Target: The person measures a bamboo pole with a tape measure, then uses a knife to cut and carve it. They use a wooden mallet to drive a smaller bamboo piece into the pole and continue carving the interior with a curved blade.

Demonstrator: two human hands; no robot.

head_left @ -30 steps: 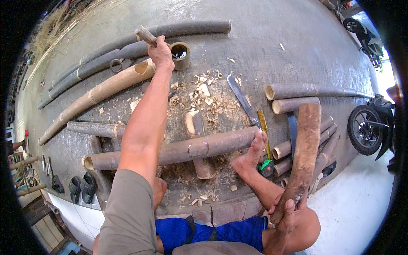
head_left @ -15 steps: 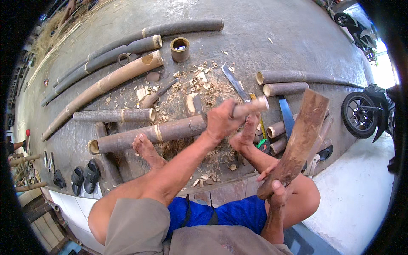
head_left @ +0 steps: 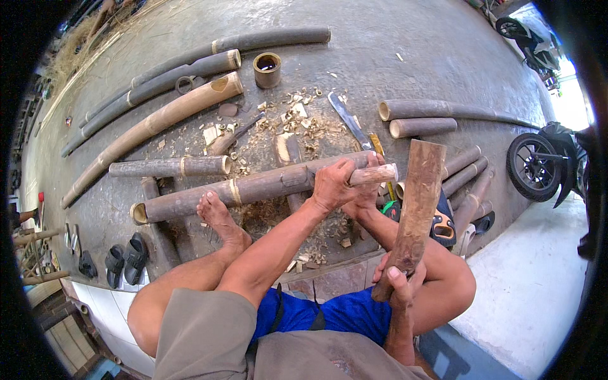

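Observation:
My left hand (head_left: 332,183) is wrapped round the pale wooden handle of a chisel (head_left: 375,175), low against the right part of a thick bamboo pole (head_left: 190,204). The chisel's blade is hidden by the hand. My right hand (head_left: 402,278) grips the lower end of a flat brown wooden block (head_left: 418,196), which stands nearly upright, apart from the chisel. My left foot (head_left: 216,212) presses on the bamboo pole, and my right foot (head_left: 362,202) is by its right end, partly covered by my left hand and the handle.
Wood chips (head_left: 301,117) litter the floor around a machete (head_left: 347,117) and a hatchet-like tool (head_left: 231,139). More bamboo poles (head_left: 158,123) lie beyond and to the right. A saw (head_left: 443,228) and a green tape measure (head_left: 391,210) are by my right leg; sandals (head_left: 135,258) stand left.
The wooden block has swung left and stands more upright. My left hand and the chisel handle have lowered slightly rightward, uncovering the pole's right end. The saw's handle has come into sight.

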